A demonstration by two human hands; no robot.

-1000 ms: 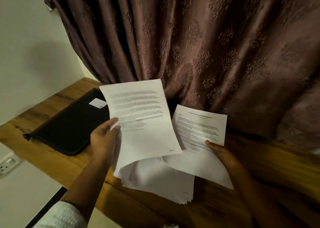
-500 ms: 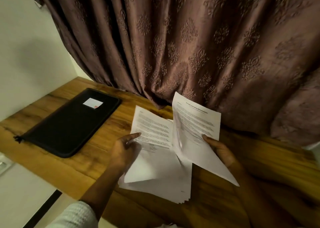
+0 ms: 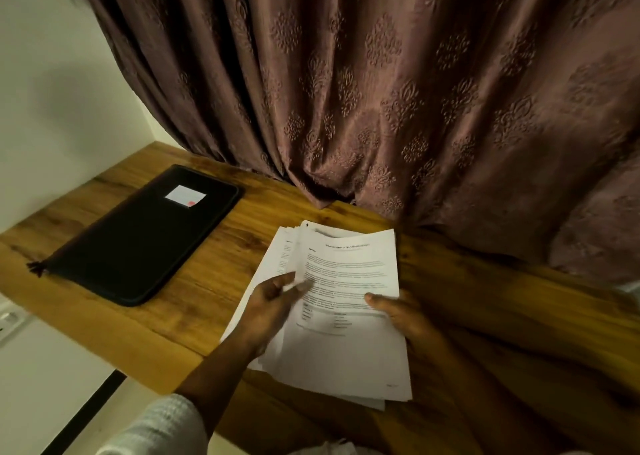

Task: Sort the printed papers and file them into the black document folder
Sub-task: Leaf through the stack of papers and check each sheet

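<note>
Nearest me, my left hand (image 3: 273,311) lies on the left part of the printed papers (image 3: 349,316), fingers loosely curled against the top sheet, pressing, not pinching, though motion blur hides the fingertips. My right hand (image 3: 401,312) grips the stack's right edge, thumb on top of the printed text and fingers hidden beneath. The stack rests near the front edge of the wooden desk (image 3: 214,292), roughly squared, with lower sheets fanning out at its left and near corners; its long axis runs from me toward the curtain (image 3: 381,91). Farther off, toward the desk's left rear corner, the black document folder (image 3: 145,236) lies flat and closed, a white label (image 3: 185,195) near its far end, its long axis slanting from front-left to rear-right. It lies well apart from the papers, to their left, so my left hand is the nearer one for reaching and opening it.
</note>
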